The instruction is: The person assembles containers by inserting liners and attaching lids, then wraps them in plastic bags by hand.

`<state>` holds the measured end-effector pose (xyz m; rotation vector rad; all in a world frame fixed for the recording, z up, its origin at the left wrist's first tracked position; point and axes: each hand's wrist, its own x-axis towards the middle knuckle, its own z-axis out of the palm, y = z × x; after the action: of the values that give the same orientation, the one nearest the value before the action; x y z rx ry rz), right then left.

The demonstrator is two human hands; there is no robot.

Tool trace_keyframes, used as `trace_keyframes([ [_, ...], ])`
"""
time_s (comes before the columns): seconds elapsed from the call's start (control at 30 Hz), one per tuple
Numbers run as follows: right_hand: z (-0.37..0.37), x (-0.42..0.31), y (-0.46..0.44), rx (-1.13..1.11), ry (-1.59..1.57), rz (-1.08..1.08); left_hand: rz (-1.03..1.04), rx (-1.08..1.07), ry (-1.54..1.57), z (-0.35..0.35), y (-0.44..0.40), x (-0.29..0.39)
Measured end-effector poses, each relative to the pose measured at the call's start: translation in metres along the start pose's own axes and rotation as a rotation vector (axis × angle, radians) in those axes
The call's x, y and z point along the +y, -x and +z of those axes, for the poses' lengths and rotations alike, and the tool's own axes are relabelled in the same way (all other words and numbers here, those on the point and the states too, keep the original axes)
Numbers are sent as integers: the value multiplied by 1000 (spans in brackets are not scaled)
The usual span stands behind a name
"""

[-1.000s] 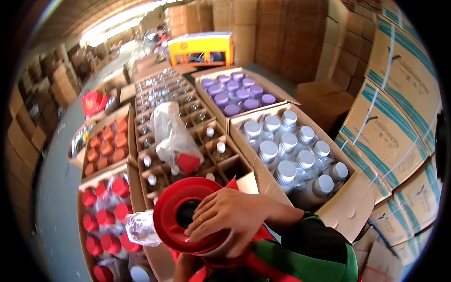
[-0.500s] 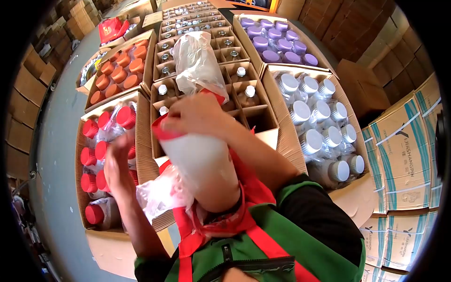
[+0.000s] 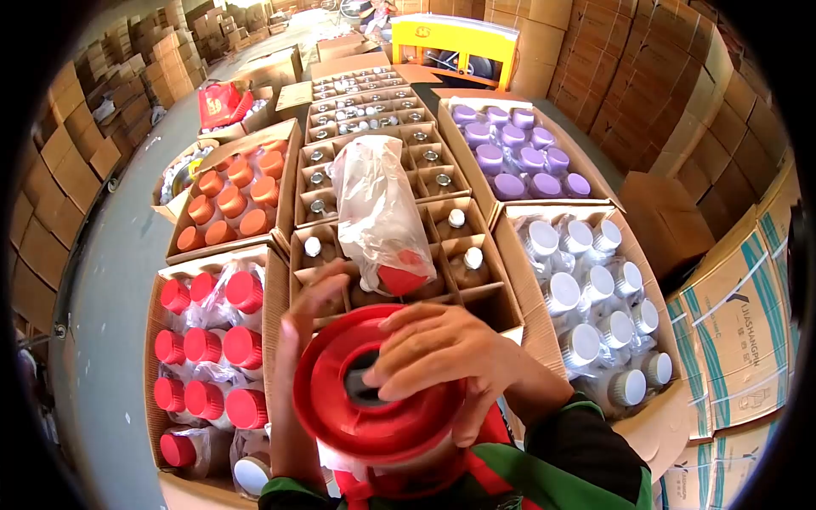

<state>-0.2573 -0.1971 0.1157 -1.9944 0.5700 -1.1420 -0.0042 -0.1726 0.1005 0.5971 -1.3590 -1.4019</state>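
Observation:
Close to my body stands a pale container with a wide red round top (image 3: 327, 399), which has a dark opening in its centre. My right hand (image 3: 455, 348) is bent over that top, its fingertips at the opening and its thumb down by the rim. What the fingertips press on inside is hard to make out. Along the container's left side runs my left hand (image 3: 297, 348), its fingers stretched out beside the rim. Just beyond lies a container wrapped in clear plastic (image 3: 378, 195), red at its near end, on the divided carton (image 3: 510, 319) of white-capped bottles.
Red-lidded jars (image 3: 202, 346) fill a carton at left, with orange-lidded jars (image 3: 231, 201) behind. On the right are white-lidded jars (image 3: 597, 285) and purple-lidded jars (image 3: 512, 136). Stacked cartons (image 3: 735, 323) rise at far right. A yellow frame (image 3: 455, 36) stands at the back.
The pale container has turned so its red top faces me. My right hand has shifted from its far end onto that top. My left hand has come in beside it. The view has tilted up.

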Motion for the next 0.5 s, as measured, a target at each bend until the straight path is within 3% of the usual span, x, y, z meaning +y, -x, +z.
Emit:
trace_keyframes([
  [0.03,-2,2,-2,-18,-33,-28,-84,-34,148,5,10,7],
  [0.1,-4,2,5,-48,-104,-63,453,-547,12,-16,-16,12],
  [0.13,-6,6,6,202,42,90,364,-409,114,-11,3,34],
  [0.17,-3,1,12,197,45,80,427,-539,384,-23,4,27],
  [0.23,10,-56,7,-66,-88,-394,404,-461,434,-11,1,26],
  [0.3,26,-83,4,-211,90,-541,271,-175,-222,9,-7,20],
  [0.33,18,-66,0,-263,148,-440,337,-366,-350,0,-12,29],
  [0.37,5,-43,-2,-164,32,-409,400,-560,-474,-7,-15,36],
  [0.4,1,-20,14,57,-21,-148,365,-332,-415,-4,3,38],
  [0.43,1,-14,21,271,-73,115,391,-294,-154,-8,12,39],
  [0.5,8,-24,28,246,-146,-192,449,-432,358,-7,8,42],
])
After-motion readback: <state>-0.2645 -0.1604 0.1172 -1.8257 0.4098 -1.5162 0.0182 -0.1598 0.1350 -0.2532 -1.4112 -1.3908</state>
